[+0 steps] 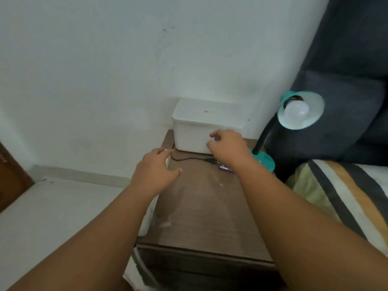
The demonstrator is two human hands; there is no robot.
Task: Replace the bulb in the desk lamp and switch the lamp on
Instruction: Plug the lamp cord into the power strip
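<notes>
Judged from the reach, the step in hand is finding the lamp's inline switch or the spare bulb, so it would help to work slowly and steady the cord first. The brown, grainy nightstand (pixel 205 206) is the landmark. At its back stands a smooth white plastic box (pixel 205 127). At its back right corner the teal desk lamp (pixel 294 114) tilts its flared shade, a round frosted bulb (pixel 297 111) seated inside, unlit. Over its back edge the right hand (pixel 227 147) hovers, fingers loosely curled, gripping nothing. Over its left edge the left hand (pixel 156 169) spreads open, empty. A thin black cord (pixel 189 159) lies between them.
</notes>
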